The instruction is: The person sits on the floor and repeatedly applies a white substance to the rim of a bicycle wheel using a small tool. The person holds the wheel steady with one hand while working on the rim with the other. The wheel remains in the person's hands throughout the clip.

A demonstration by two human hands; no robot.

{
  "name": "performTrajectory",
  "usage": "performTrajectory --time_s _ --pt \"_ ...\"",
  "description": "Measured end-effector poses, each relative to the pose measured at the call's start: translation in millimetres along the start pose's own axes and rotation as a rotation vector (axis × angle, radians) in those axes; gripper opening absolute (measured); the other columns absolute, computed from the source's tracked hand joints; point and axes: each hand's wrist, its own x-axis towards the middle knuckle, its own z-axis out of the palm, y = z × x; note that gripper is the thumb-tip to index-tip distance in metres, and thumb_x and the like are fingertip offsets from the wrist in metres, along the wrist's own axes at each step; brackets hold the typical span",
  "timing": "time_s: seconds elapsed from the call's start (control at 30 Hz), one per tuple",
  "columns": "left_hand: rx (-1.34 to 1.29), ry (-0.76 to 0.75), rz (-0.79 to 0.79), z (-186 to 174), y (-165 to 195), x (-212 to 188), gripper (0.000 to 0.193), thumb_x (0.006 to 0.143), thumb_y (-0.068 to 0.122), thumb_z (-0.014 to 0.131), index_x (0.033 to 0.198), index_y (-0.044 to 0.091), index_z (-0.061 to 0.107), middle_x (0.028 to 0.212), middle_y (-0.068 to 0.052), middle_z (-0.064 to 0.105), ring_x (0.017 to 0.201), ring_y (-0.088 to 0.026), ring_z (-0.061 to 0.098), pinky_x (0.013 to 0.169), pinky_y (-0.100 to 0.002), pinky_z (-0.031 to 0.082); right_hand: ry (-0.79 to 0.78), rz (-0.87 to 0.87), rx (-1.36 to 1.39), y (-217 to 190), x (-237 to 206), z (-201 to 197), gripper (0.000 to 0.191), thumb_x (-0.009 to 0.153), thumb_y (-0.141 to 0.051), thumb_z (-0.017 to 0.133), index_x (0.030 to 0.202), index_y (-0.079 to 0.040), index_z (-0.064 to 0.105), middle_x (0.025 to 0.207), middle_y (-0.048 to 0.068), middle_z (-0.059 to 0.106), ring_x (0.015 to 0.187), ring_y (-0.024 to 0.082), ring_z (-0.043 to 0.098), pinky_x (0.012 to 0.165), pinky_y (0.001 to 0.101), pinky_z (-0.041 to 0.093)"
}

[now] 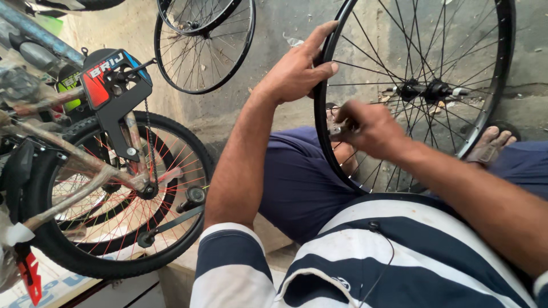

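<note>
Wheel, bare black metal rim with thin wire spokes, upper right of frame, propped between knees. Left hand spread, clasping rim edge. Right hand pinching small metal tool at spokes. Probably light, stiff; best held by rim.

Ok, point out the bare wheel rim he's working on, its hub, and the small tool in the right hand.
bare wheel rim [321, 122], head view, on the black rim's left edge.
hub [423, 90], head view, on the black centre of the axle.
small tool [338, 131], head view, on the metal end sticking out of the right hand [371, 128].
</note>
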Motion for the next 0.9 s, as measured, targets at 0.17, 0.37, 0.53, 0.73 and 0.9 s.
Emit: performTrajectory --time_s 0.17,0.37,0.53,0.73,0.9 --pt "0.005 -0.004 -0.024 -2 2 2 0.073 0.097 0.021 0.071 0.158 0.02 0.032 0.09 -0.006 0.066 0.067 -0.014 0.066 0.054 -0.033 0.062 -0.012 -0.027 0.128 3 7 -4 0.034 0.081 -0.015 0.079 0.113 -0.006 0.072 0.099 0.014 0.074 0.091 0.029 0.073 0.082 0.0401 0.057" --pt "-0.016 -0.014 -0.021 -2 3 3 0.072 0.097 0.02 0.07 0.158 0.019 0.032 0.087 -0.006 0.064 0.064 -0.014 0.063 0.054 -0.033 0.059 -0.107 0.065 0.37 20 8 -8 0.026 0.082 -0.018 0.082 0.102 -0.004 0.074 0.095 0.012 0.075 0.089 0.024 0.074 0.081 0.0363 0.061" --pt "-0.02 -0.018 -0.038 -2 4 3 0.072 0.095 0.02 0.069 0.158 0.019 0.033 0.087 -0.008 0.064 0.065 -0.015 0.064 0.054 -0.034 0.06 -0.012 0.111 -0.024 24 9 12 0.047 0.075 -0.013 0.084 0.119 -0.006 0.069 0.099 0.009 0.071 0.088 0.024 0.07 0.08 0.0378 0.054" --pt "-0.022 -0.008 -0.063 -1 6 6 0.069 0.094 0.024 0.068 0.154 0.022 0.034 0.095 -0.009 0.068 0.072 -0.018 0.07 0.057 -0.036 0.066 -0.135 0.091 0.625 26 4 -12 0.027 0.081 -0.019 0.083 0.099 -0.001 0.074 0.094 0.014 0.075 0.088 0.02 0.072 0.08 0.0355 0.059" --pt "-0.06 0.018 -0.113 1 9 11 0.05 0.103 0.032 0.056 0.15 0.022 0.041 0.087 -0.008 0.062 0.069 -0.018 0.067 0.054 -0.037 0.064 0.059 0.172 -0.146 -5 13 6 0.03 0.082 -0.025 0.081 0.107 -0.011 0.075 0.096 0.008 0.077 0.088 0.024 0.071 0.08 0.0373 0.056"
